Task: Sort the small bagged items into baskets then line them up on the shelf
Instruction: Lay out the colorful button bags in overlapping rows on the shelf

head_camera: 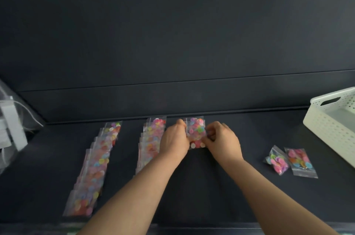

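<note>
Small clear bags of coloured discs lie on a dark shelf surface (211, 186). A long overlapping row of bags (96, 163) runs down the left, and a second row (151, 138) lies to its right, partly hidden by my left forearm. My left hand (175, 138) and my right hand (221, 138) both pinch the sides of a bag (196, 129) near the back edge. Another bag shows just below it, under my fingers. Two loose bags (277, 159) (300, 161) lie to the right.
A white perforated basket (326, 125) with a handle slot stands at the far right, its inside bare as far as I can see. A clear plastic object with white parts (11, 125) sits at the left edge. A dark back wall rises behind the shelf.
</note>
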`<state>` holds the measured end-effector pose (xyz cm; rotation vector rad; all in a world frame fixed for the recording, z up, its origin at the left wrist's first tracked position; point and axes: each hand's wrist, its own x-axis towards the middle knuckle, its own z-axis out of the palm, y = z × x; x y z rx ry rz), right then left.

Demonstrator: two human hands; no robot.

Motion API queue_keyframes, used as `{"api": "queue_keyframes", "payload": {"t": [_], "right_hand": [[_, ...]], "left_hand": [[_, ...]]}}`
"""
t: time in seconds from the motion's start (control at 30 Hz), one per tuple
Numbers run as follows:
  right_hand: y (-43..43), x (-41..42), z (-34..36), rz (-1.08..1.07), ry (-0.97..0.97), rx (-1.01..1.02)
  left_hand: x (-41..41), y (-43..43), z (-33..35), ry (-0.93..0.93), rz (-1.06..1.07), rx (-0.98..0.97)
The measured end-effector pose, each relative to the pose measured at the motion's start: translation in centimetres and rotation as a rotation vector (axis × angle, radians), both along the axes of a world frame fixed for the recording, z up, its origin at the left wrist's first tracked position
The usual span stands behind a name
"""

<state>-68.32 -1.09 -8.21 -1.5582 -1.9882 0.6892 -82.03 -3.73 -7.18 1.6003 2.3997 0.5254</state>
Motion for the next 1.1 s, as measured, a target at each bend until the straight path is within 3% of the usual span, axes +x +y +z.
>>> {"api": "queue_keyframes", "payload": {"t": [0.2,0.5,0.63,0.77,0.93,1.1], "right_hand": [[0.5,0.2,-1.0,0.154,-0.337,0.173],[0.3,4.3,-0.2,0.104,-0.320,0.358],[-0.2,8.8,0.3,-0.011,-0.359,0.355],[-0.7,14.2,1.1,-0.094,-0.463,0.197],[-0.9,18.1,0.8,-0.156,-0.377,0.114],[-0.6,19.3,0.5,-0.113,-0.375,0.091]], "left_hand": [[-0.7,0.3,-0.5,0.045,-0.083,-0.005],[2.5,0.4,1.1,-0.061,-0.152,0.011],[6.9,1.0,2.0,-0.140,-0.270,-0.030],[12.3,1.4,2.1,-0.175,-0.356,-0.129],[17.0,1.8,1.6,-0.124,-0.367,-0.220],[18.3,1.8,1.5,-0.067,-0.344,-0.189]]}}
